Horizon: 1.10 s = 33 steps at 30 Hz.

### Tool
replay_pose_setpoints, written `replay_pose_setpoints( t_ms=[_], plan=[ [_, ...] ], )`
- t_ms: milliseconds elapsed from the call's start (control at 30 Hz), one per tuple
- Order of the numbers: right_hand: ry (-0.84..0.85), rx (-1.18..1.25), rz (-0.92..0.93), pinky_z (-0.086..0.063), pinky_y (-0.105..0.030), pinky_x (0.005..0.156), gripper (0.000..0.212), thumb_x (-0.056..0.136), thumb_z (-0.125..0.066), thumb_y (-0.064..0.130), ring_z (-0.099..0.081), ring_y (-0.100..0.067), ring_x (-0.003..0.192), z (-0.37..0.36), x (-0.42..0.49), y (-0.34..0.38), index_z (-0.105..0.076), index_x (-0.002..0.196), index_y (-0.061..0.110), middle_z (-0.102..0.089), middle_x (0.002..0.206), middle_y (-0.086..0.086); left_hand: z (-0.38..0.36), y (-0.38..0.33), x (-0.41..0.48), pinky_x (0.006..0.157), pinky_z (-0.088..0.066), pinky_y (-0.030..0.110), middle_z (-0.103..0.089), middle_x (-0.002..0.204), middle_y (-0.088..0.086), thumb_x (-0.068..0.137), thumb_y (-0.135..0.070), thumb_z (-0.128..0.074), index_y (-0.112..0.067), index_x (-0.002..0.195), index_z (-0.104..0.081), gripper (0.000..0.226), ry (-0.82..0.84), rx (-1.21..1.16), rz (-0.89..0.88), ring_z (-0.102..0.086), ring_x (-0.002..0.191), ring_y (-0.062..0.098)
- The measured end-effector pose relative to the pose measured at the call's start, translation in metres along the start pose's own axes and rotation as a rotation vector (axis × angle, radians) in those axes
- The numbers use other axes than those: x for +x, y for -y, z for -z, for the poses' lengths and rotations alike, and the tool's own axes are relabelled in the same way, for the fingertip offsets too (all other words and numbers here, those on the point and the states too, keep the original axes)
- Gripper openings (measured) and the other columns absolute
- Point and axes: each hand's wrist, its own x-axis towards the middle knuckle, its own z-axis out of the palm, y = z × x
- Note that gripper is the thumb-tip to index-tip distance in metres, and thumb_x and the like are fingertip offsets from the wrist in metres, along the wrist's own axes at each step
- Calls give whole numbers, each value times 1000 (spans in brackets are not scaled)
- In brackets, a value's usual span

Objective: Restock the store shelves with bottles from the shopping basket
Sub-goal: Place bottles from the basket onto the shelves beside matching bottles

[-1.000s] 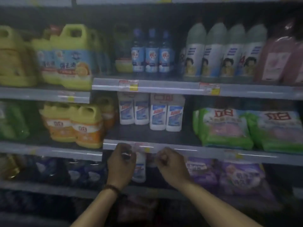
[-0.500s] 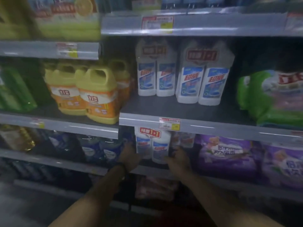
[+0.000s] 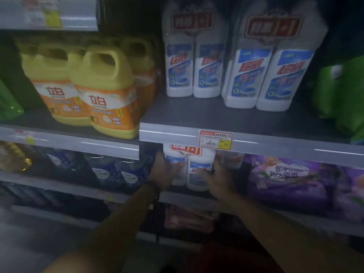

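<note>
A twin pack of white bottles (image 3: 199, 164) with blue labels and a red "1+1" tag stands on the lower shelf (image 3: 183, 198), under the price rail. My left hand (image 3: 163, 174) grips its left side and my right hand (image 3: 218, 178) grips its right side. Two more twin packs of the same white bottles (image 3: 194, 62) (image 3: 269, 75) stand on the shelf above (image 3: 216, 117). The shopping basket is not in view.
Yellow and orange detergent jugs (image 3: 104, 95) stand on the left shelf. Dark blue pouches (image 3: 118, 172) lie left of my hands, purple bags (image 3: 291, 178) right of them, green bags (image 3: 340, 95) upper right. A price tag (image 3: 215, 139) hangs on the rail.
The view has dropped and closed in on the shelves. My hands went from the shelf rail down to the lower shelf and now clasp the twin pack from both sides.
</note>
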Motion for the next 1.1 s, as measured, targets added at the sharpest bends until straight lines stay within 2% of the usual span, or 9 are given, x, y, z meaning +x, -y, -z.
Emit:
replay_pose_setpoints(
  t_ms=[133, 300, 467, 600, 733, 800, 867, 967, 1100],
  plan=[
    [65, 75, 14, -66, -39, 91, 32, 100, -75, 23, -79, -5, 98, 15, -9, 3, -68, 131, 23, -81, 114, 11, 4, -6, -13, 71, -64, 24, -71, 124, 13, 97, -5, -73, 5, 129, -40, 47, 44, -40, -30, -79, 95, 8],
    [93, 199, -30, -67, -47, 85, 13, 102, -72, 12, -81, -26, 96, 29, -43, 17, -73, 115, 15, -82, 107, -8, 11, -17, -59, 87, -65, 45, -72, 129, 5, 85, -52, -82, -27, 127, -50, 58, 72, -55, 25, -75, 109, 20],
    [192, 198, -73, -68, -42, 85, 14, 105, -68, 16, -82, -25, 98, 52, -98, 26, -74, 117, 12, -83, 106, -10, 19, -32, -123, 100, -54, 70, -72, 132, 20, 94, -23, -77, -15, 129, -69, 37, 341, -154, 67, -71, 120, 44],
    [267, 202, -57, -65, -47, 93, 23, 106, -67, 24, -80, -31, 105, 71, -145, 37, -73, 121, 8, -82, 111, -12, 14, -45, -177, 98, -59, 60, -71, 129, 28, 101, -4, -67, -12, 116, -65, 17, 302, -179, 81, -74, 114, 39],
    [320, 135, -29, -63, -49, 95, 53, 85, -76, 70, -80, -21, 105, 84, -186, 45, -75, 115, 26, -83, 112, -2, 7, -57, -229, 90, -65, 50, -79, 110, 12, 94, -25, -80, -24, 108, -65, 20, 225, -218, 96, -79, 96, 25],
    [270, 113, -13, -65, -42, 92, 30, 96, -77, 49, -81, -12, 93, 89, -200, 52, -76, 110, 22, -84, 100, 6, 5, -61, -246, 90, -65, 52, -81, 111, 10, 80, -36, -91, -21, 111, -68, 41, 195, -243, 53, -80, 98, 26],
    [234, 131, 8, -64, -48, 94, 16, 98, -79, 25, -81, -12, 92, 98, -204, 59, -76, 112, 19, -84, 99, 6, 6, -69, -256, 80, -67, 43, -82, 112, 10, 91, -26, -82, -17, 116, -68, 31, 165, -291, 26, -81, 96, 23],
    [254, 126, 99, -63, -50, 97, 44, 75, -91, 21, -80, -18, 103, 113, -211, 87, -77, 117, 20, -84, 109, 2, 11, -95, -256, 88, -65, 52, -76, 126, 14, 82, -42, -89, -17, 127, -56, 61, 117, -267, -51, -78, 109, 29],
    [201, 210, 158, -61, -58, 100, 40, 73, -93, 13, -81, -29, 102, 132, -208, 125, -81, 110, 12, -84, 108, -8, 15, -139, -248, 84, -65, 59, -75, 123, 20, 85, -19, -80, -11, 128, -49, 54, 96, -310, -138, -77, 107, 38]
  ],
)
